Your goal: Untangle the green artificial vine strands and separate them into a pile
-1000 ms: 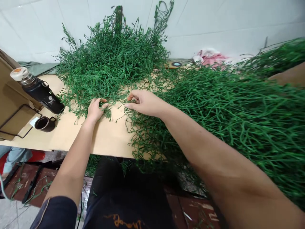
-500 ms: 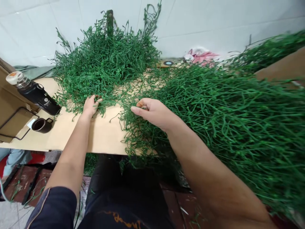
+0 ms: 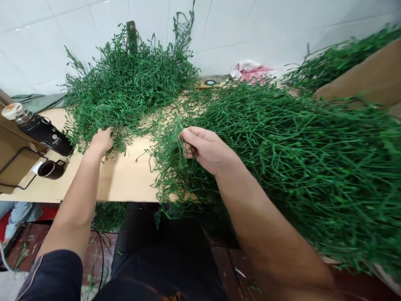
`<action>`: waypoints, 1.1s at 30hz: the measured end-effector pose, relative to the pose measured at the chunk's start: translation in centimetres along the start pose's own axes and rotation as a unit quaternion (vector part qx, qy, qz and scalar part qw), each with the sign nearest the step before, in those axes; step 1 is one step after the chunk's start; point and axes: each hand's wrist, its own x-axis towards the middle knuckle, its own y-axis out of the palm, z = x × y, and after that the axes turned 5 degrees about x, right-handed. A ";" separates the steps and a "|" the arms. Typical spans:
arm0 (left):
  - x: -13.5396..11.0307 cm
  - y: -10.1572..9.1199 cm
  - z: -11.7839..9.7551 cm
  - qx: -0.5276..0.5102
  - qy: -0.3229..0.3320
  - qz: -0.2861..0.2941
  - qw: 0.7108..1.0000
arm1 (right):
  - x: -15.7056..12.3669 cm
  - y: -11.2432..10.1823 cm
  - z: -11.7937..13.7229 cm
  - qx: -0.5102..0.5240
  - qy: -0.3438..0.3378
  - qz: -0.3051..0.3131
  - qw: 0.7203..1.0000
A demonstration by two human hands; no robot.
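Note:
Two heaps of thin, curly green plant stems with small bud-like tips lie on the tan work surface. At the near edge of the left heap [image 3: 125, 88], my left hand [image 3: 102, 141] is closed, its fingers curled among the stems and partly hidden by them. Over the left end of the right heap [image 3: 282, 133], my right hand [image 3: 206, 146] pinches a thin green stem [image 3: 181, 138] between thumb and fingers. Its upper part looks pale and blurred.
A black thermos [image 3: 46, 133] and a dark mug [image 3: 52, 169] stand at the left by a wire rack and cardboard. A pink-and-white bag [image 3: 252, 72] lies by the tiled wall. More stems and brown cardboard [image 3: 360, 79] are at the far right.
My left hand has moved slightly left along the heap, and its fingers have curled in. My right hand has turned, and a thin stem now shows in its pinch. The view has shifted a little.

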 end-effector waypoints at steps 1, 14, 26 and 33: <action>-0.4 -1.5 -0.6 0.029 -0.017 0.016 0.999 | 0.1 0.1 -0.3 0.004 -0.006 0.009 1.000; -9.7 -3.4 -11.9 -0.302 0.128 0.053 0.943 | 0.5 3.0 -2.2 0.055 -0.007 0.034 0.998; -9.0 -1.9 -12.7 -0.443 0.036 0.100 0.890 | 0.5 2.4 -1.9 -0.205 -0.103 0.022 0.973; -9.1 -1.1 -13.1 -0.392 0.041 0.080 0.916 | 0.3 2.8 -1.4 -0.343 -0.121 0.010 0.932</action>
